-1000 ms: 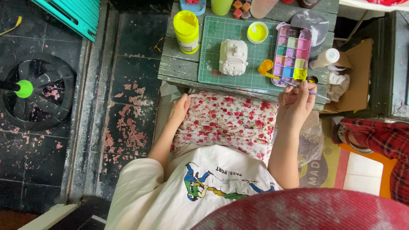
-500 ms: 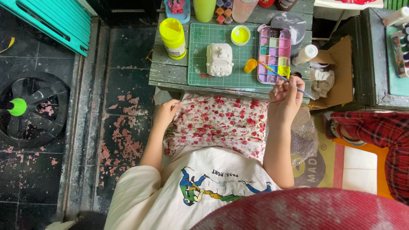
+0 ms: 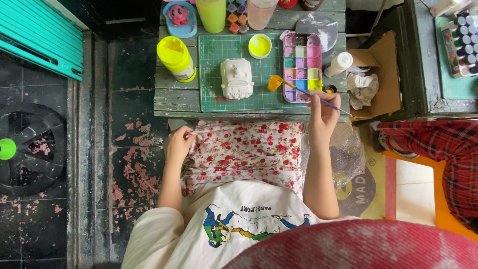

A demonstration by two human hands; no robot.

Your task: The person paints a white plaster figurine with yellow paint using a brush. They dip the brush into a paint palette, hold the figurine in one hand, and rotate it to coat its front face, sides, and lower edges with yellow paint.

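Head cam: right hand pinches a thin paintbrush w/ fingers closed round the handle, bristle end angled up-left over a small yellow paint cup. Just beyond the knuckles sits the paint palette, wells of pink, purple, green, yellow. Further left of that hand, on the green cutting mat, stands a white unpainted figurine, apart from the brush. Yellow paint bottle stands beyond the left hand. Left hand rests at the edge of the floral skirt, fingers curled loosely on the fabric, below the table edge.
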